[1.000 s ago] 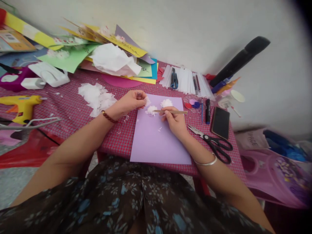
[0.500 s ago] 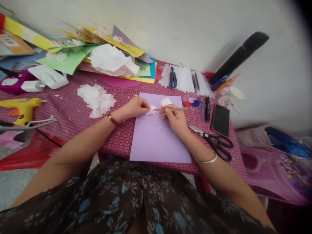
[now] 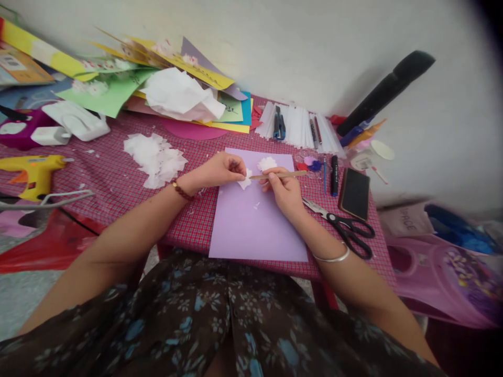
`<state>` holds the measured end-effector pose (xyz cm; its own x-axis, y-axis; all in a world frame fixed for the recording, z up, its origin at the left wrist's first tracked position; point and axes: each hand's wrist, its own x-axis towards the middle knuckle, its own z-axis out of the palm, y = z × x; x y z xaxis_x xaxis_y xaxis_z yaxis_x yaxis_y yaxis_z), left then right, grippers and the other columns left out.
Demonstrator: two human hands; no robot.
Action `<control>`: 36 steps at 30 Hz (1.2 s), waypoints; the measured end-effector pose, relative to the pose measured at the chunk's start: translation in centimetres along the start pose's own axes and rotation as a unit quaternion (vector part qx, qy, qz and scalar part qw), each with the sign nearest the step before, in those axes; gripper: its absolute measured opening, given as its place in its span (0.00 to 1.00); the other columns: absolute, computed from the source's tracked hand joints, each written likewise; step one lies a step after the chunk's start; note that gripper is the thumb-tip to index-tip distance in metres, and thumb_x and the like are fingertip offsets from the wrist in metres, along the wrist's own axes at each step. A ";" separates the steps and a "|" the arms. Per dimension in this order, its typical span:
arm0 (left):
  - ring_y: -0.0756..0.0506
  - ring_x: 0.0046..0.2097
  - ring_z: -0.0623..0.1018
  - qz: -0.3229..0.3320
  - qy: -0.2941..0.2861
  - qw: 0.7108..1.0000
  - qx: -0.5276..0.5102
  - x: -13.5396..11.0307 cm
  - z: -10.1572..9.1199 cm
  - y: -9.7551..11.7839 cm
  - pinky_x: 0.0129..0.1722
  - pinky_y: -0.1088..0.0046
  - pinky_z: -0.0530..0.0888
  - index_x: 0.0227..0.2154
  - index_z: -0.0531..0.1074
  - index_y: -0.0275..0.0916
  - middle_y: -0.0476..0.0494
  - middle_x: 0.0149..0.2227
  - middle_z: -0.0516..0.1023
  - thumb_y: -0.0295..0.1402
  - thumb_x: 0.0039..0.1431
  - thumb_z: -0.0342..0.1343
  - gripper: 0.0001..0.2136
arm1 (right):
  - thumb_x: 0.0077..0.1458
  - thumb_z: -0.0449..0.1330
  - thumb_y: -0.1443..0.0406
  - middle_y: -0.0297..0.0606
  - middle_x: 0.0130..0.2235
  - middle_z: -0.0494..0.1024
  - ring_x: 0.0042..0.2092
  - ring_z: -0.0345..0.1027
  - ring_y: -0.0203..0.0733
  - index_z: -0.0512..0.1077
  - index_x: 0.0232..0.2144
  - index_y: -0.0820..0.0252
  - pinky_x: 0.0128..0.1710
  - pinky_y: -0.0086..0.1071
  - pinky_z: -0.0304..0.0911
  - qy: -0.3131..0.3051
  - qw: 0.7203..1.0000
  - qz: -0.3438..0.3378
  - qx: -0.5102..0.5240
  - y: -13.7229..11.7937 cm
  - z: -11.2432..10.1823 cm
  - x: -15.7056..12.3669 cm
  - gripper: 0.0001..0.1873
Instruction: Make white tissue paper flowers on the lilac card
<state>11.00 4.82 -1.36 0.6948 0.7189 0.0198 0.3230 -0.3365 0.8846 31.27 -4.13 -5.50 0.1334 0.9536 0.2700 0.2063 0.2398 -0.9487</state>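
Note:
My left hand (image 3: 231, 170) pinches the edge of a small piece of white tissue paper (image 3: 245, 181) above the purple sheet (image 3: 257, 228). In my right hand (image 3: 283, 191) is a thin tan wooden stick (image 3: 288, 174), held like a pen, its pointed tip at the tissue piece. A fluffy white paper flower (image 3: 268, 163) lies on the sheet just beyond my right fingers. Tiny white scraps (image 3: 257, 206) rest lower on the sheet.
Tissue pieces (image 3: 155, 159) are heaped on the left, near a yellow glue gun (image 3: 33, 173). Scissors (image 3: 346, 225), a phone (image 3: 354, 192) and a black marker (image 3: 334, 175) lie right. Behind are white glue sticks (image 3: 296, 125), a cutter (image 3: 279, 123) and crumpled white paper (image 3: 181, 97).
The white tissue piece between my hands has shifted and now shows a flatter, pointed shape. My left fingers have moved slightly right and curled; the stick stays in my right hand.

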 end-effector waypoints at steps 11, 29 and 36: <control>0.52 0.28 0.73 0.022 0.064 0.992 0.106 1.0 0.9 -1.4 0.29 0.77 0.65 0.25 0.75 0.33 0.49 0.24 0.77 0.21 0.48 0.56 0.04 | 0.61 0.56 0.49 0.35 0.31 0.78 0.28 0.71 0.35 0.73 0.37 0.56 0.30 0.32 0.67 -0.035 0.997 -0.069 -0.024 -0.6 0.3 -0.5 0.18; 0.43 0.47 0.78 0.017 0.136 0.959 0.249 2.0 -0.1 -3.1 0.51 0.67 0.71 0.41 0.79 0.34 0.40 0.44 0.82 0.28 0.61 0.47 0.15 | 0.66 0.50 0.64 0.40 0.43 0.79 0.45 0.74 0.43 0.74 0.45 0.56 0.47 0.37 0.69 -0.122 0.949 -0.190 -0.222 0.0 0.3 -0.7 0.12; 0.42 0.50 0.79 0.019 0.129 0.945 0.299 1.8 -0.1 -3.1 0.54 0.66 0.72 0.43 0.80 0.35 0.40 0.46 0.82 0.27 0.62 0.46 0.17 | 0.64 0.50 0.70 0.45 0.42 0.79 0.40 0.71 0.45 0.75 0.41 0.59 0.40 0.36 0.67 -0.213 0.854 -0.248 -0.406 -0.7 0.5 -1.4 0.13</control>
<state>11.18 7.15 -4.01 0.5586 0.7975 0.2280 0.6599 -0.5938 0.4604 30.45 -5.53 -5.26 -0.4939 0.7931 0.3563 0.7617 0.5923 -0.2626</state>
